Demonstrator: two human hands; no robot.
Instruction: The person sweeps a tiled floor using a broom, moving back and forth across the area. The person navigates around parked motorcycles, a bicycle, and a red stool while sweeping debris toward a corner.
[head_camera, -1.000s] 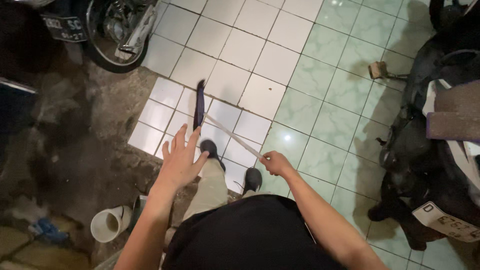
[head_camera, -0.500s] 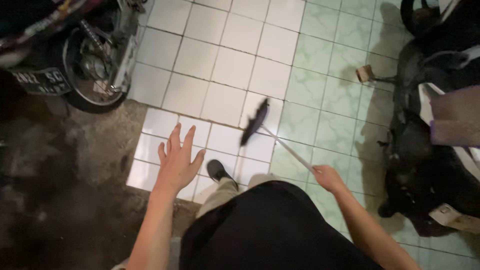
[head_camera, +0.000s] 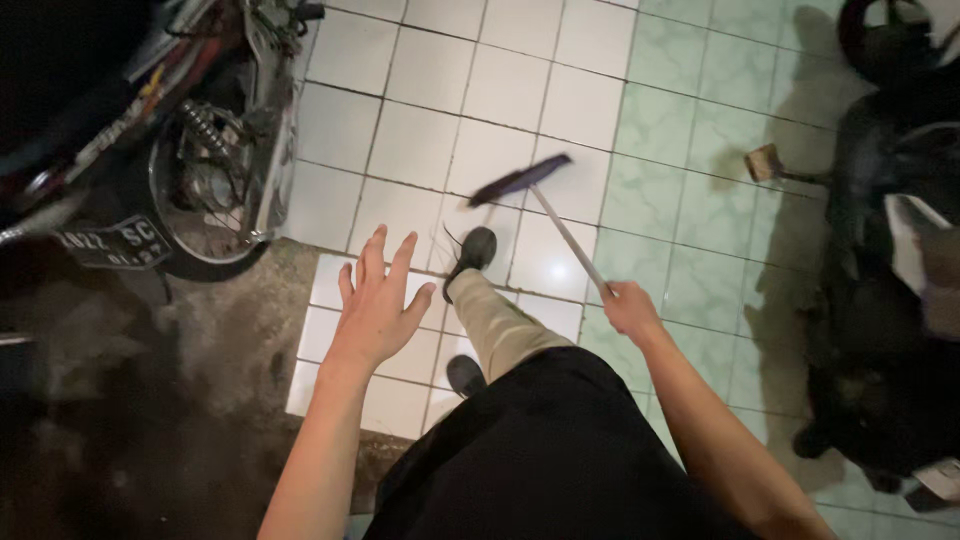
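**Sweeping the tiled floor between the parked bikes**

White and pale green floor tiles fill the ground ahead, giving way to rough dark concrete under and behind the left hand. The right hand is closed around the thin pale handle of a broom, which runs up and forward from the fist; its dark bristle head lies ahead of that hand and slightly to its left, at or just above the white tiles, blurred enough that contact cannot be told. The left hand holds nothing: fingers spread, palm down, hovering over the edge where tile meets concrete. One grey shoe is stepped forward between the two hands, just short of the bristles.

A motorcycle stands forward and left of the left hand, its rear wheel at the tile edge. A dark scooter stands well to the right of the right hand, its kickstand resting on a small block.

To sweep well with one hand, it seems best to keep the bristle edge flat on the tile, pull in short strokes, and steer clear of the forward shoe. The free hand serves for balance; a two-handed grip would likely give firmer pressure. Strokes near the wheel and kickstand call for care.
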